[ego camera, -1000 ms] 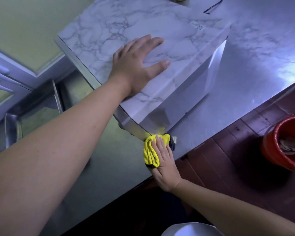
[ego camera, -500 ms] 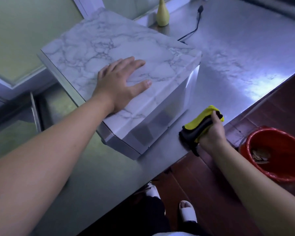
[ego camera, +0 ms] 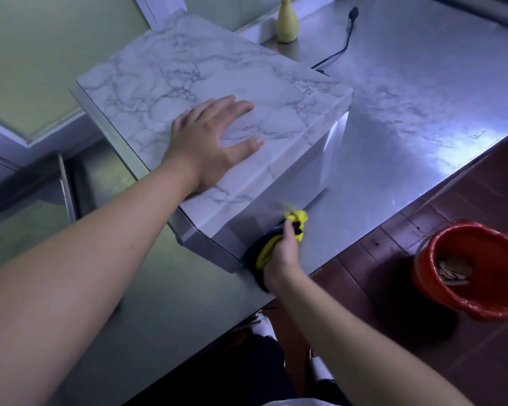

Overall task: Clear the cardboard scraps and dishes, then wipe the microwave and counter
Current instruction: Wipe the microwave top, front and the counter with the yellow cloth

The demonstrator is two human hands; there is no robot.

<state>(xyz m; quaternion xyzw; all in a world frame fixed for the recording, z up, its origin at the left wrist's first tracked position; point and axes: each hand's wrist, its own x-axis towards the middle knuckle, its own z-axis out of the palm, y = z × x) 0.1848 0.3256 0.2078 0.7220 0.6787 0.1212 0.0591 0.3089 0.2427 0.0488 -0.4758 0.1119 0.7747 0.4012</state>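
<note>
Head view.

1. Microwave [ego camera: 217, 92]: box with a white, grey-veined marble-pattern top, at frame centre reaching toward 11 o'clock. It stands on the counter, turned at an angle to the counter edge. A small printed label sits near its 2 o'clock corner.
2. Left hand [ego camera: 208, 145]: laid palm down on the microwave top, fingers straight and slightly spread, thumb out toward 3 o'clock. It holds nothing.
3. Right hand [ego camera: 282, 253]: at 5 o'clock of the microwave, fingers curled round a bunched cloth, knuckles toward the camera.
4. Cloth [ego camera: 264, 250]: yellow and black, gripped in the right hand and pressed against the microwave's lower side face near its nearest corner. Its yellow tip is blurred.
5. Counter [ego camera: 408, 112]: brushed stainless steel, running from 7 o'clock up to 1 o'clock, with bright glare at 3 o'clock.
6. Bucket [ego camera: 493, 259]: red, round, on the floor at 4 o'clock, well apart from the counter edge.
7. Cardboard scraps [ego camera: 452, 272]: pale brown pieces lying in the bottom of the bucket.
8. Bottle [ego camera: 287, 22]: pale yellow, narrow-necked, upright at 12 o'clock, behind the microwave.
9. Power cord [ego camera: 345, 45]: black, lying loose on the counter at 1 o'clock, plug end free.
10. Floor [ego camera: 481, 186]: dark red-brown tiles, 3 to 5 o'clock.
11. Shoe [ego camera: 266, 326]: white, partly seen at 6 o'clock.
</note>
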